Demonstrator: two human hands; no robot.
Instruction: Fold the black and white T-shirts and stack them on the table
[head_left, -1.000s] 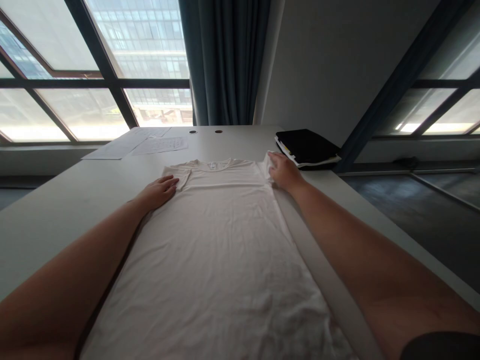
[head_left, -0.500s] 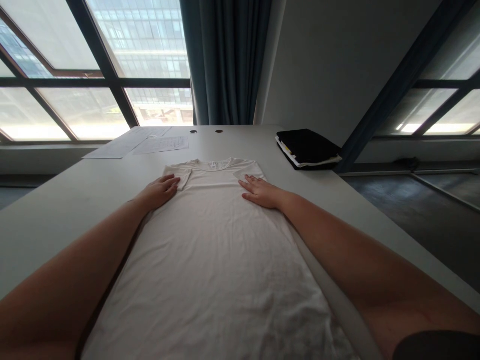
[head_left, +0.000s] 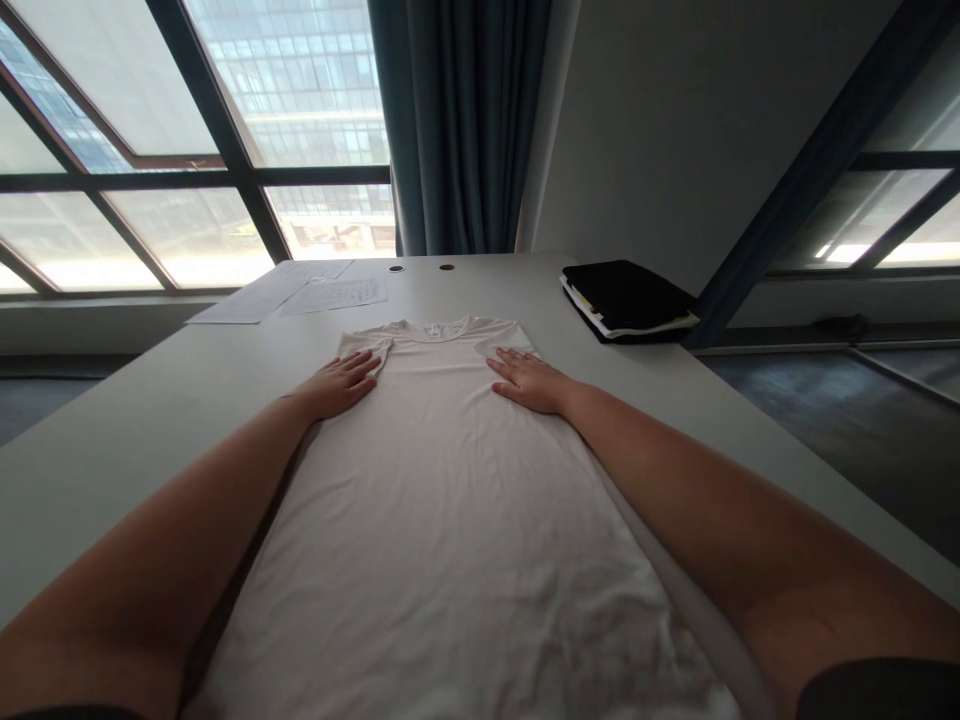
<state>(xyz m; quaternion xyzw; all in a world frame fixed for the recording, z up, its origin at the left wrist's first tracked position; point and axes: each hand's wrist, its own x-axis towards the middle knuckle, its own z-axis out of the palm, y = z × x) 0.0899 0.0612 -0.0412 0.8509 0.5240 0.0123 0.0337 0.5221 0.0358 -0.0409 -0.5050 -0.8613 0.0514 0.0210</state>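
Observation:
A white T-shirt (head_left: 442, 480) lies spread on the white table (head_left: 202, 380), its collar at the far end and its body stretching toward me. Both sleeves are folded inward over the chest. My left hand (head_left: 341, 385) lies flat on the left sleeve and the shirt's edge, fingers stretched out. On the opposite side, my right hand (head_left: 531, 381) rests flat with spread fingers on the right sleeve near the shoulder. Light wrinkles run across the shirt's lower part.
Sheets of paper (head_left: 259, 292) lie at the far left of the table. A thick black folder (head_left: 630, 295) with papers inside sits at the far right. Two round holes are near the back edge. Behind are windows and a dark blue curtain (head_left: 461, 120).
My left hand has slid slightly inward over the left sleeve. The right hand stays nearly in place on the shirt. The whole view has shifted and tilted a little.

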